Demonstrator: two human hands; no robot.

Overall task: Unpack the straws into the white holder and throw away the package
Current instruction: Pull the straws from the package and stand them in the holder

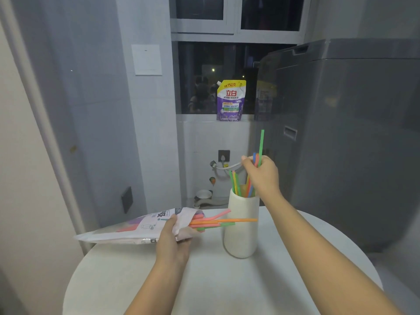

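The right hand (261, 176) is just above the white holder (242, 226). Its fingers are curled round a small bunch of straws (258, 159). A tall green one sticks up past the others. The low ends of the bunch look like they are already inside the holder, but the hand hides part of them, so I can't be sure. More straws stand in the holder too, leaning to the left side.

The left hand (172, 237) pinches the package (136, 228) near its open end and holds it up off the table (204, 280). The package points toward the holder. A few pink, orange and green straws (218, 221) poke out of its mouth. Their tips reach in front of the holder.

Here is what could go wrong. The package tips a bit toward its open end, so the loose straws could slide out and fall on the table or roll off. The holder is tall and thin. If the right hand bumps its rim or pushes the bunch in sideways, it could tip over and spill. If the fingers let go too soon, the tall green straw could miss the opening and drop outside.
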